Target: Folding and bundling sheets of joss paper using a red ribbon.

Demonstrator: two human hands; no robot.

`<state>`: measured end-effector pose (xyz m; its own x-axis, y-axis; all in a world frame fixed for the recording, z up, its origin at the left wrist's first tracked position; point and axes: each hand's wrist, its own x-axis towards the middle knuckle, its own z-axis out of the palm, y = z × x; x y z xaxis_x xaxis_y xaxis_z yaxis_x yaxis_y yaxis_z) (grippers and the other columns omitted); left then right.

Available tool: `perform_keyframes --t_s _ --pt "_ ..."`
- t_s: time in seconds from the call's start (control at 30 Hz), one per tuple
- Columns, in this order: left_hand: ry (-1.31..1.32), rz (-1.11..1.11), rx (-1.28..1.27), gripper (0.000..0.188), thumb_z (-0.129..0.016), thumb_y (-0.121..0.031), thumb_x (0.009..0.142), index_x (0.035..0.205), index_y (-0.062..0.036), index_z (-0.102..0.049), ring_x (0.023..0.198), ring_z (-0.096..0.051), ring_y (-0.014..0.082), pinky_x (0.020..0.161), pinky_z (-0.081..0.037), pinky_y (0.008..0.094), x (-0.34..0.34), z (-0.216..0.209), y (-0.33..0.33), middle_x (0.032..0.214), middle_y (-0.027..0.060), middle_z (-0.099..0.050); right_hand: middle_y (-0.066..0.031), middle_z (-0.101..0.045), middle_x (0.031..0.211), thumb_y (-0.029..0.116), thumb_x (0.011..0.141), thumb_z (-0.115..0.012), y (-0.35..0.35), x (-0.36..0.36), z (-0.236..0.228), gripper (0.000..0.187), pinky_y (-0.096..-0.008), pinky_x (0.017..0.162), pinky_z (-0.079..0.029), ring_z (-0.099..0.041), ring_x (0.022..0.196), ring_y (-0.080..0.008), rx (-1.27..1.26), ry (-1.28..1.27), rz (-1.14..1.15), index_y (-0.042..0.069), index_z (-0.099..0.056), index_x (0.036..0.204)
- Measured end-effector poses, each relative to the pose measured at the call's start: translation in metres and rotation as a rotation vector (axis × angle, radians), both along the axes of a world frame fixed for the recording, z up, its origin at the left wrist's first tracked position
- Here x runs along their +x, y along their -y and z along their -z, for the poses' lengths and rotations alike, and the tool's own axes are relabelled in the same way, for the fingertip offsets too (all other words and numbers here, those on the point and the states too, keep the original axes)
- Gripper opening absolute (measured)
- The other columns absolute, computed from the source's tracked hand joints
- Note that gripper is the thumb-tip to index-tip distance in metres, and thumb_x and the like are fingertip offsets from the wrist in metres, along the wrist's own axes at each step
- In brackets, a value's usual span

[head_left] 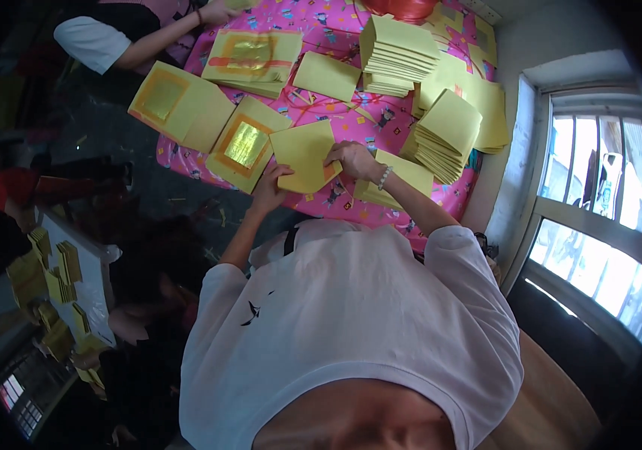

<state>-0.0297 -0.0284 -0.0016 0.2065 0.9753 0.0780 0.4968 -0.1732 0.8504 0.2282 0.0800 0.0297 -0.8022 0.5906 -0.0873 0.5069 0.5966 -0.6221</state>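
My left hand [269,189] holds the lower left edge of a yellow paper sheet [302,154], its thumb on top. At the sheet's right edge my right hand [356,160] is closed on the paper, its fingers curled in; a beaded bracelet [384,177] circles that wrist. Left of the sheet, and partly beneath my left hand, lies yellow paper with a shiny gold foil square [246,146]. Another foil-faced paper [162,100] sits farther left. To the right, a plain yellow paper stack [394,178] lies below my right forearm.
A pink patterned cloth [321,22] covers the table. Folded yellow papers form a tall stack [399,56] at the back and a leaning stack [447,135] at right. Foil-faced papers [252,56] lie farther back. Another person's arm [163,36] reaches in at upper left. A barred window [598,172] is at right.
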Motion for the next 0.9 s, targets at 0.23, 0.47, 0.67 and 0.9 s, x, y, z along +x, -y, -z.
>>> perform_keyframes --t_s 0.23,0.47,0.67,0.9 --pt "0.181 -0.277 -0.172 0.029 -0.056 -0.019 0.086 0.11 -0.003 -0.057 0.084 -0.059 0.0164 0.077 -0.045 0.0263 0.004 0.044 -0.003 0.093 0.009 -0.061 -0.0141 -0.065 0.083 0.022 0.081 -0.062 -0.006 -0.011 0.022 0.027 -0.0372 0.072 -0.049 -0.061 0.076 -0.0327 -0.505 -0.132 0.341 0.004 -0.062 0.101" --pt "-0.038 -0.448 -0.325 0.034 -0.058 -0.027 0.084 0.108 -0.0039 -0.057 0.075 -0.062 0.0221 0.066 -0.047 0.0339 0.02 0.034 -0.014 0.087 0.012 -0.063 -0.0198 -0.063 0.085 0.033 0.082 -0.06 -0.011 -0.023 0.041 0.037 -0.0403 0.068 -0.048 -0.062 0.078 -0.0336 -0.257 0.16 0.445 0.003 -0.06 0.104" --pt "-0.106 -0.565 -0.365 0.031 -0.06 -0.032 0.082 0.091 -0.0025 -0.054 0.065 -0.059 0.0267 0.058 -0.044 0.0385 0.026 0.028 -0.021 0.071 0.0126 -0.058 -0.0188 -0.063 0.083 0.033 0.08 -0.061 -0.02 -0.031 0.054 0.036 -0.0399 0.067 -0.048 -0.063 0.077 -0.0323 -0.316 0.036 0.526 0.005 -0.061 0.104" --pt "-0.055 -0.641 -0.363 0.032 -0.062 -0.033 0.081 0.09 -0.0037 -0.052 0.063 -0.057 0.0273 0.057 -0.044 0.0385 0.029 0.03 -0.024 0.069 0.0113 -0.056 -0.0168 -0.065 0.078 0.036 0.078 -0.064 -0.023 -0.032 0.07 0.034 -0.0396 0.065 -0.049 -0.064 0.073 -0.0304 -0.32 0.143 0.604 0.008 -0.065 0.098"
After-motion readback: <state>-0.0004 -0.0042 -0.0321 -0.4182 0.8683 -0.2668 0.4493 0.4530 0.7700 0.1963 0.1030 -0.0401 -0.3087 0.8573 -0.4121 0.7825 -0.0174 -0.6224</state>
